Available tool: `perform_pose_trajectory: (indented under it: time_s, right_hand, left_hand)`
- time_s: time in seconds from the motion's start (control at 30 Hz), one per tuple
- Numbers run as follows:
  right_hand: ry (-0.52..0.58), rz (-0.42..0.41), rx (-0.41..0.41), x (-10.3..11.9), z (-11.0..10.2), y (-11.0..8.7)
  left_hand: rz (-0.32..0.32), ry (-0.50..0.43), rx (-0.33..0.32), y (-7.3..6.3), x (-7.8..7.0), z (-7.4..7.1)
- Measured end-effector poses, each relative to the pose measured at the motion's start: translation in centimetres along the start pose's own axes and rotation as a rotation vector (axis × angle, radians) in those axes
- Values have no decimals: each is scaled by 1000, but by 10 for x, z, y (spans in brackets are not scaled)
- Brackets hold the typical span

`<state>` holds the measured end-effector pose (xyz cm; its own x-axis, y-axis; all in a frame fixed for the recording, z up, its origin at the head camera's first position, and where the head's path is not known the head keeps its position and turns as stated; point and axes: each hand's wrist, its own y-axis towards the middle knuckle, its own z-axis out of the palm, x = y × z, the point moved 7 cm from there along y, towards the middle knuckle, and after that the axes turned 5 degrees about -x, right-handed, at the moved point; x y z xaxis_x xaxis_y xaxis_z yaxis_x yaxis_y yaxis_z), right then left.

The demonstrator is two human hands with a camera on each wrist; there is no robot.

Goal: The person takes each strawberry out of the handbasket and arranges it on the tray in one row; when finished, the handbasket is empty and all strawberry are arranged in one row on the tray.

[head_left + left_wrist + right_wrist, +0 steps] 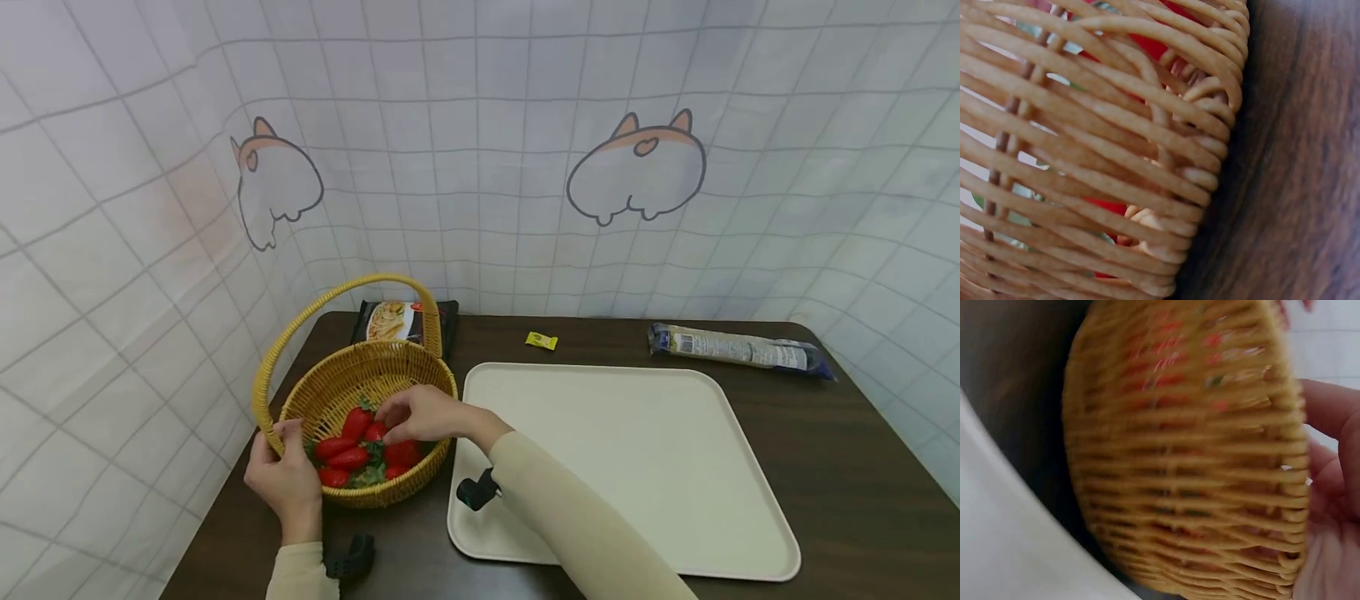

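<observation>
A yellow wicker basket (pixel 390 496) with an arched handle stands at the left of the table and holds several red strawberries (pixel 348 458) with green leaves. My left hand (pixel 288 479) grips it at the left, where the handle meets the rim. Over the rim from the right, my right hand (pixel 429 414) reaches in, its fingertips and thumb at a strawberry (pixel 376 432); whether they pinch it is unclear. The right wrist view shows the basket's weave (pixel 1179 456) blurred, with part of the right hand (pixel 1335 481) behind the rim. The left wrist view shows mostly weave (pixel 1085 137).
Right of the basket lies a large cream tray (pixel 622 467) on the dark wooden table (pixel 862 467). A black food packet (pixel 447 321) sits behind the basket. Near the back edge are a small yellow wrapped sweet (pixel 542 340) and a long plastic-wrapped packet (pixel 742 348).
</observation>
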<state>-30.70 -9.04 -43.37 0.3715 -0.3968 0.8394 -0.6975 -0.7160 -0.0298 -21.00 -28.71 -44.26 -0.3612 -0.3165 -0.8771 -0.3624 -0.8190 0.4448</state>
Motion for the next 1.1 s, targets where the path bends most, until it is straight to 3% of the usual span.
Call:
perform_pose_trajectory:
  time_s: [0.13, 0.3, 0.5, 0.63, 0.9, 1.1]
  right_hand:
    - [-93, -12, 24, -1, 5, 6]
    - [43, -24, 56, 1, 5, 9]
    - [238, 102, 189, -7, 1, 11]
    - [243, 152, 243, -11, 2, 11]
    - [165, 149, 313, -12, 6, 9]
    - [178, 199, 422, -16, 13, 7]
  left_hand:
    - [25, 21, -1, -2, -14, -1]
    - [70, 28, -13, -4, -39, -3]
    - [116, 55, -2, -4, -41, -3]
    - [141, 53, 9, -6, -41, -1]
    - [159, 60, 1, -7, -42, 0]
    - [163, 50, 16, -6, -42, 0]
